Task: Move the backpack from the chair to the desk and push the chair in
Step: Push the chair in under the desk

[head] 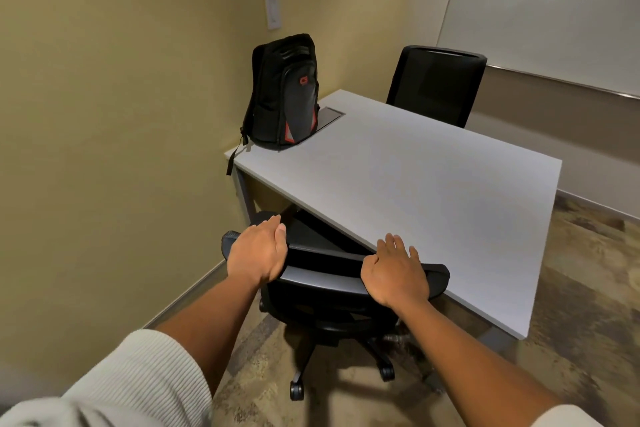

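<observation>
A black backpack [284, 94] with red trim stands upright on the far left corner of the white desk [433, 191], against the wall, one strap hanging over the edge. The black office chair [322, 291] is at the desk's near edge, its seat under the desktop and its backrest top touching the edge. My left hand [258, 250] lies flat on the left end of the backrest top, fingers extended. My right hand [391, 270] rests flat on the right part of the backrest top, fingers spread toward the desk.
A second black chair [436, 87] stands at the desk's far side. A grey cable hatch [329, 116] is set into the desk beside the backpack. The yellow wall runs close on the left. A whiteboard [554, 10] hangs on the right wall. Patterned carpet lies below.
</observation>
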Motion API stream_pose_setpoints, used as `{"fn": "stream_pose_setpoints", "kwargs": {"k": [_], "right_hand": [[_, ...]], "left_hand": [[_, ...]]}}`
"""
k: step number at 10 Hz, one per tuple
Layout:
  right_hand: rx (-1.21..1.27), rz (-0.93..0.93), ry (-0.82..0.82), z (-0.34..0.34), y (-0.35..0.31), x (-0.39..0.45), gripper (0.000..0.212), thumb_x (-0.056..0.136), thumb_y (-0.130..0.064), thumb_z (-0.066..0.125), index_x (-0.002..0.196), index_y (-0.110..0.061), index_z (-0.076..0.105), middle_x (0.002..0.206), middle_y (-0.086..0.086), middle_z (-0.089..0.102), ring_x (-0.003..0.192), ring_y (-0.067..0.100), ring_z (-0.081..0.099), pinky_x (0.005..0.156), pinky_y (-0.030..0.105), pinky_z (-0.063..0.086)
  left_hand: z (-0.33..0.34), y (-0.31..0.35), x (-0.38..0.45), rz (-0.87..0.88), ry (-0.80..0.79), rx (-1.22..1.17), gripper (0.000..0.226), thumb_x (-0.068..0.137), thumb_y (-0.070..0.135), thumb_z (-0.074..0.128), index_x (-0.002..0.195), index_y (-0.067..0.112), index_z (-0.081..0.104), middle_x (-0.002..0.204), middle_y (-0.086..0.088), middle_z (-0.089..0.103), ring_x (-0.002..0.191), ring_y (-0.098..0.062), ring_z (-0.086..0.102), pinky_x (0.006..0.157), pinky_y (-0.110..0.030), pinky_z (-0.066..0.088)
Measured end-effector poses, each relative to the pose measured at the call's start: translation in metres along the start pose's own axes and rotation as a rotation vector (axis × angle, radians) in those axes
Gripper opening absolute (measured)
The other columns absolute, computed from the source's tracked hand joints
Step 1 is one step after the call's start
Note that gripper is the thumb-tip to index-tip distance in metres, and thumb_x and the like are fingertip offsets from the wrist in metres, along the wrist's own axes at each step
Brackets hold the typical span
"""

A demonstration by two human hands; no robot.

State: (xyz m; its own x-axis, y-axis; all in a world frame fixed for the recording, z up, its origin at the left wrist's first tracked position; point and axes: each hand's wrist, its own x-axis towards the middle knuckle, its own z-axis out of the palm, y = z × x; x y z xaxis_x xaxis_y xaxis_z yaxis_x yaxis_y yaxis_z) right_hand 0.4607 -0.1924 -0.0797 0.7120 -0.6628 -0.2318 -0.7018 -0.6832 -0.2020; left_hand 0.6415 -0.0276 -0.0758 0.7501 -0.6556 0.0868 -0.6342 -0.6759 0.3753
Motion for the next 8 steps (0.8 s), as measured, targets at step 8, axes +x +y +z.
{"fn": "stream_pose_setpoints", "kwargs": {"k": [8], "right_hand": [[0.163,0.328,0.12,0.004,-0.128,0.088,0.059,0.101,-0.031,0.022,0.155,-0.007,0.021,0.165,0.008,0.013,0.152,0.02,0.009,0.124,0.037,0.008]], "left_hand": [[-0.028,-0.1,0.169,0.267,-0.187,-0.055,0.054,0.104,0.04,0.019,0.147,0.017,0.041,0.149,-0.002,0.047,0.137,-0.024,0.04,0.112,-0.036,0.029]]}}
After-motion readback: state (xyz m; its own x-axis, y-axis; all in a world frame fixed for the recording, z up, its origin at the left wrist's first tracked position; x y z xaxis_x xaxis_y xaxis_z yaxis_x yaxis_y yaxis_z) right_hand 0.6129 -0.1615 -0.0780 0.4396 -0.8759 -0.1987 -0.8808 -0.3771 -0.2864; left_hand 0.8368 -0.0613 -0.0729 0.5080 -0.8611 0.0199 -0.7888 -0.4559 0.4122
